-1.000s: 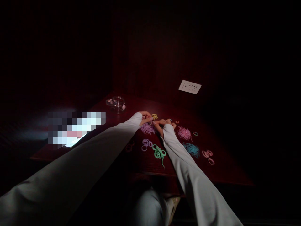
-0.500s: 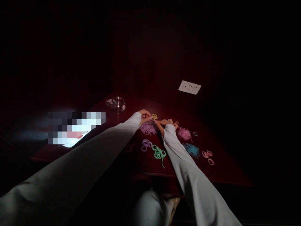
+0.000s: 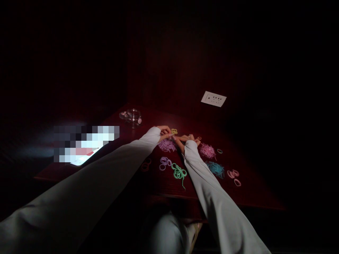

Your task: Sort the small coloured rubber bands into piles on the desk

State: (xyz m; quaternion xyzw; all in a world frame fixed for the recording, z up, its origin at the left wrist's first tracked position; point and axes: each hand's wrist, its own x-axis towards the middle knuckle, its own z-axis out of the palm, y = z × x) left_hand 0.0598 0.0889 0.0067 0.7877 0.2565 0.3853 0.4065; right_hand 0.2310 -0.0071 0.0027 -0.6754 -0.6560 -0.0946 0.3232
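Over a pile of thin purple strands (image 3: 167,145), my left hand (image 3: 164,130) and my right hand (image 3: 187,138) meet at the fingertips. Both are closed in a pinch; whatever sits between the fingers is too small and dim to name. Just beyond them lie yellow rings (image 3: 174,131). A pink pile of strands (image 3: 208,151) is to the right of my right hand, with a blue pile (image 3: 215,169) nearer to me. Purple rings (image 3: 164,162) and green rings with a dangling tail (image 3: 179,170) lie between my forearms.
Pink rings (image 3: 235,176) lie at the right of the dark red table (image 3: 254,195). A clear glass jar (image 3: 133,114) stands at the back left. A lit phone (image 3: 79,161), partly blurred out, is left of my left arm. A wall socket (image 3: 213,99) is behind the table.
My left hand has shifted slightly right, bringing its fingertips closer against those of my right hand. The piles and rings on the table have stayed put.
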